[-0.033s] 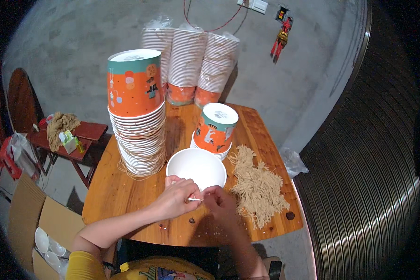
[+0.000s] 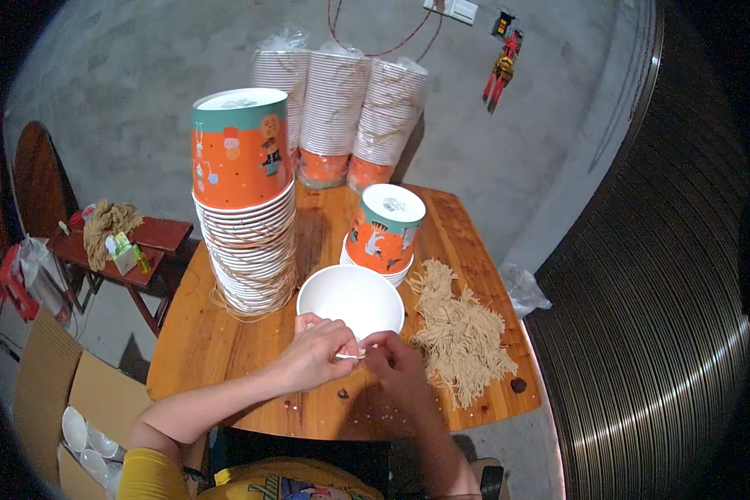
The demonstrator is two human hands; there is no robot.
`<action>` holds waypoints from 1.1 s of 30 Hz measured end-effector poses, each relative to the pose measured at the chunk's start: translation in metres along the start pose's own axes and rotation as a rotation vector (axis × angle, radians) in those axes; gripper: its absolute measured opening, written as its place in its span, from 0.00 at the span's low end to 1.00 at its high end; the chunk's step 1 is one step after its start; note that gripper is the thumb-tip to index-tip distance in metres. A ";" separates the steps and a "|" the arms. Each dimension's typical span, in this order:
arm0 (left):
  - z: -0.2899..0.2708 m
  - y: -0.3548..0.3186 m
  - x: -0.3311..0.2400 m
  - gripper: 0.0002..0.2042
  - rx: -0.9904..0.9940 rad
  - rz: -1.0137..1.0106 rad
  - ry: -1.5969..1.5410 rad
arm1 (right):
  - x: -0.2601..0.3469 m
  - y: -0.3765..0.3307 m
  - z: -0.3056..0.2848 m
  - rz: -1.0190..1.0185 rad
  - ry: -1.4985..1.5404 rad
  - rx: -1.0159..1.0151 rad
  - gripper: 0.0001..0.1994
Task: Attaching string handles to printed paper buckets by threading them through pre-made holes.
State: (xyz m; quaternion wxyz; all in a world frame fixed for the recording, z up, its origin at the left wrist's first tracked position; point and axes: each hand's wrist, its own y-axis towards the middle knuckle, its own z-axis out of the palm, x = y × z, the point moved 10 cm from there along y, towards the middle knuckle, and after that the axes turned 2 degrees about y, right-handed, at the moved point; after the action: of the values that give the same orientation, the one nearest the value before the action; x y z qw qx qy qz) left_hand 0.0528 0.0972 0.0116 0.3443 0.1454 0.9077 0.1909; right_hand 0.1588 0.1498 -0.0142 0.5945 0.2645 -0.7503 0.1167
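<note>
A white-lined paper bucket (image 2: 350,296) faces me with its mouth tilted up. My left hand (image 2: 318,354) is closed on its near rim, with fingertips over the edge. A small white tab (image 2: 349,356) sticks out from the rim between my hands. My right hand (image 2: 394,362) pinches right beside that tab; whatever its fingers hold is too small to make out. On the right lies a loose pile of tan cords (image 2: 466,337). Behind the bucket stands a short upside-down stack of orange and green paper buckets (image 2: 385,237).
A tall stack of upside-down buckets (image 2: 241,167), with cords hanging along its rims, stands left. Plastic-wrapped bucket stacks (image 2: 333,100) line the back of the wooden table (image 2: 250,367). A red bench (image 2: 162,235) and an open carton (image 2: 100,383) are at left, a ribbed shutter (image 2: 650,275) at right.
The fingers of my right hand have shifted slightly beside the white tab. My left hand and the bucket have stayed in place.
</note>
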 end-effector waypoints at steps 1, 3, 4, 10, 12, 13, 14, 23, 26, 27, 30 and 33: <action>-0.001 -0.001 0.001 0.06 -0.001 -0.002 0.001 | -0.002 0.000 -0.001 0.000 0.001 0.003 0.04; 0.001 0.000 0.002 0.06 0.007 -0.016 -0.002 | 0.003 -0.001 0.000 -0.093 -0.146 0.040 0.05; 0.002 0.000 0.003 0.06 0.006 -0.014 -0.002 | 0.006 -0.002 0.000 -0.094 -0.147 0.039 0.05; 0.001 0.000 0.000 0.06 0.012 -0.008 0.024 | 0.038 -0.015 0.009 -0.487 -0.488 -0.068 0.06; 0.004 0.000 -0.005 0.06 0.068 0.032 0.036 | 0.026 -0.010 0.005 -0.327 -0.280 -0.060 0.05; 0.003 0.001 -0.005 0.06 0.067 0.031 0.037 | 0.030 -0.010 0.006 -0.328 -0.279 -0.059 0.05; 0.001 0.001 -0.007 0.06 0.060 0.038 0.057 | 0.027 -0.009 0.005 -0.231 -0.200 -0.042 0.04; 0.004 -0.001 -0.001 0.07 0.124 0.044 0.066 | 0.009 0.011 -0.026 -0.040 -0.246 -0.009 0.08; 0.004 -0.002 -0.001 0.07 0.125 0.038 0.050 | 0.021 0.009 -0.020 -0.077 -0.324 0.144 0.06; 0.004 -0.002 -0.001 0.06 0.122 0.037 0.028 | 0.028 0.010 -0.020 -0.184 -0.330 0.183 0.06; 0.000 0.003 -0.010 0.06 0.077 0.079 0.031 | 0.042 0.012 -0.019 -0.382 -0.399 0.211 0.05; 0.006 0.001 -0.003 0.06 0.103 0.066 0.038 | 0.045 0.017 -0.008 -0.497 -0.432 0.212 0.04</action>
State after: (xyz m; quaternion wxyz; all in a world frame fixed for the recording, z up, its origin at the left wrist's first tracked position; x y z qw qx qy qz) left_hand 0.0593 0.0988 0.0098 0.3127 0.1893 0.9173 0.1580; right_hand 0.1496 0.1567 0.0330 0.4015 0.5179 -0.7553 -0.0131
